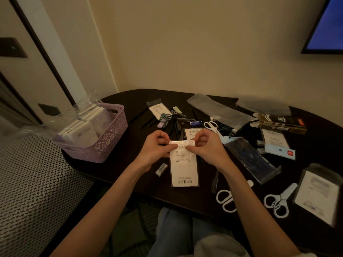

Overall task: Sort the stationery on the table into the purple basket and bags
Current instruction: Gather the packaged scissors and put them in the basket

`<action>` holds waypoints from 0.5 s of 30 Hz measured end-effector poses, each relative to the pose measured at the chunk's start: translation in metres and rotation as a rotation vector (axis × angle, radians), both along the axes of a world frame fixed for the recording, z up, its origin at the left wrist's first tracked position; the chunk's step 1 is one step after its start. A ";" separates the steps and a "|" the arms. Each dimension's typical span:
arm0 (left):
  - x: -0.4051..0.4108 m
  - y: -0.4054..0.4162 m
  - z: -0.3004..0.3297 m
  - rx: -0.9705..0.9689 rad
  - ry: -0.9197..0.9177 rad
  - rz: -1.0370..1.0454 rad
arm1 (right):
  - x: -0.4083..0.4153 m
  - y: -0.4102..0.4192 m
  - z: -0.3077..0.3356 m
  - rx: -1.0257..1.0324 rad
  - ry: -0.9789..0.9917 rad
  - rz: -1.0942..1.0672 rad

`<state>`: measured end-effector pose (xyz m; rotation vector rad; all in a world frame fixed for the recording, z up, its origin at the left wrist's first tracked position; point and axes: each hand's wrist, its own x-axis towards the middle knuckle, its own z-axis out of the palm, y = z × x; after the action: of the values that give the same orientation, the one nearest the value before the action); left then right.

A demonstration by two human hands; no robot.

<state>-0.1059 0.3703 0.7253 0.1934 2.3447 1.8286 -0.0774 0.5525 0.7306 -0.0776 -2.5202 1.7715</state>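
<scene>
A white packet in a clear bag (184, 169) lies in front of me on the dark table (130, 101). My left hand (156, 148) and my right hand (207, 148) both pinch its top flap from either side. The purple basket (109, 138) stands at the table's left end, filled with several white packets in plastic. Loose pens, a green-handled pair of scissors (165, 116) and a white pair of scissors (211, 125) lie heaped behind my hands. A small eraser (161, 169) lies just left of the packet.
Two more white scissors (225, 200) (278, 201) lie near the front right edge. Clear bags (219, 110), a blue-topped bag (248, 156), a black and gold box (278, 122) and white cards (315, 197) cover the right side. A patterned seat (33, 182) adjoins the left.
</scene>
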 end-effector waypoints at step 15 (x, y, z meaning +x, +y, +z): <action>0.003 -0.003 -0.005 -0.143 0.139 0.150 | -0.012 -0.025 -0.004 -0.011 0.061 -0.025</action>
<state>-0.1034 0.3676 0.7205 0.1341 2.6402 1.7529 -0.0896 0.5271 0.7267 -0.0546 -2.4568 1.7508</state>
